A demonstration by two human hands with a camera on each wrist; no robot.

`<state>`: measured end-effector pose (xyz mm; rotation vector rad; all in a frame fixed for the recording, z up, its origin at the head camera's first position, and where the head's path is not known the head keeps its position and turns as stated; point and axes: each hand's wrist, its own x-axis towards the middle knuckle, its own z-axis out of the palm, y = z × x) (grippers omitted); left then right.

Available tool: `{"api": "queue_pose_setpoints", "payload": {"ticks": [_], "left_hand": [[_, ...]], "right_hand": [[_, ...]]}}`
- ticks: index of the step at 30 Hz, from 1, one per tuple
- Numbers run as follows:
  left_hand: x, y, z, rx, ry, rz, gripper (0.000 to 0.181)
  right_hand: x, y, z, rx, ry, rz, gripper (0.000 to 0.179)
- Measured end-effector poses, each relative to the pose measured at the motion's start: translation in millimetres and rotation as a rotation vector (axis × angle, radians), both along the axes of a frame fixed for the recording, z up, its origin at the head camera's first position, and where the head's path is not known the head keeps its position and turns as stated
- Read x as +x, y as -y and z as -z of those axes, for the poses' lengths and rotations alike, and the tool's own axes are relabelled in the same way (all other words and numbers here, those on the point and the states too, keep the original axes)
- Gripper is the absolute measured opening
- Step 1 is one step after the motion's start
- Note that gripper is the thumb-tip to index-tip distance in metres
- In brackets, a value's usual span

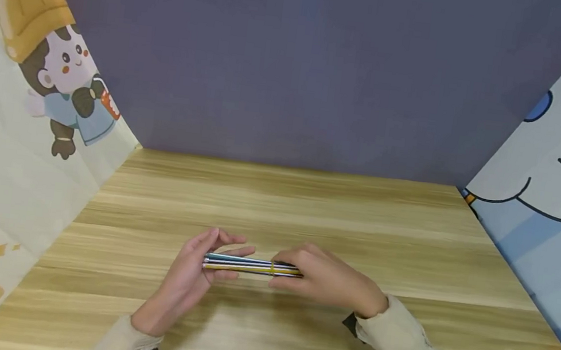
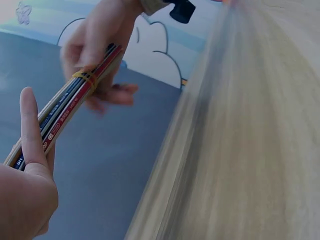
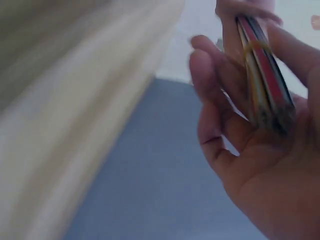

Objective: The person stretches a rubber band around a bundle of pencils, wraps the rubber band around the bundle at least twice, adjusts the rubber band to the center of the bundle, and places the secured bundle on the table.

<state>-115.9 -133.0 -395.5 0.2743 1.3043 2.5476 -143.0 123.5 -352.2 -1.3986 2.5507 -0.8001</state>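
Between my two hands lies a bundle of slim pencils, mostly level from left to right in the head view. Red, dark blue, yellow and pale ones show, some with printed lettering. A yellow rubber band goes round them towards the right end. My left hand holds the left end near its palm, with the thumb along one side and the fingers loosely extended on the other. My right hand holds the right end beside the band, its fingers curled loosely about it. In the right wrist view, the pencil ends reach that palm.
Below the hands is a wood-grain table. A plain dark panel rises at its back edge. Cartoon-printed sheets stand on both sides, the left sheet and the right sheet. Dark pieces show at both sleeve cuffs.
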Motion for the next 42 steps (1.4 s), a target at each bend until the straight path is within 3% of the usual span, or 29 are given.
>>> {"api": "queue_pose_setpoints", "payload": {"ticks": [7,11,13,15,21,23,25,31,35,39,42], "left_hand": [[-1.5,-3.2,4.1,0.001,0.042,-0.035,0.034],[0.7,-8.3,9.5,0.000,0.056,-0.034,0.033],[1.8,-10.2,11.4,0.007,0.064,-0.019,0.032],[2.0,-11.2,12.0,0.014,0.066,0.000,0.031],[-0.4,-8.0,9.9,-0.017,0.092,-0.004,0.031],[-1.1,-7.1,9.7,-0.036,0.117,0.001,0.032],[-1.6,-6.8,9.9,-0.045,0.140,0.001,0.032],[-0.3,-6.6,10.1,0.005,0.129,-0.007,0.036],[1.2,-8.9,9.3,0.042,0.140,-0.006,0.037],[2.1,-11.3,9.2,0.055,0.158,0.012,0.037],[1.4,-11.0,8.7,0.054,0.139,0.012,0.037]], "right_hand": [[13.4,6,7.3,0.210,-0.624,0.056,0.033],[17.5,16,18.1,0.246,-0.789,0.110,0.039],[17.7,19,21.5,0.250,-0.815,0.105,0.039],[17.0,19,21.6,0.243,-0.773,0.084,0.037],[11.8,3,4.8,0.154,-0.373,0.053,0.026],[9.1,-2,1.3,0.128,-0.291,0.054,0.017],[6.8,-4,0.4,0.113,-0.262,0.042,0.012],[4.3,-2,4.5,0.095,-0.344,-0.002,0.020],[4.6,4,7.6,0.025,-0.330,0.010,0.021],[5.1,9,10.7,-0.024,-0.264,0.026,0.030],[3.1,7,10.3,-0.053,-0.161,0.032,0.034]]}}
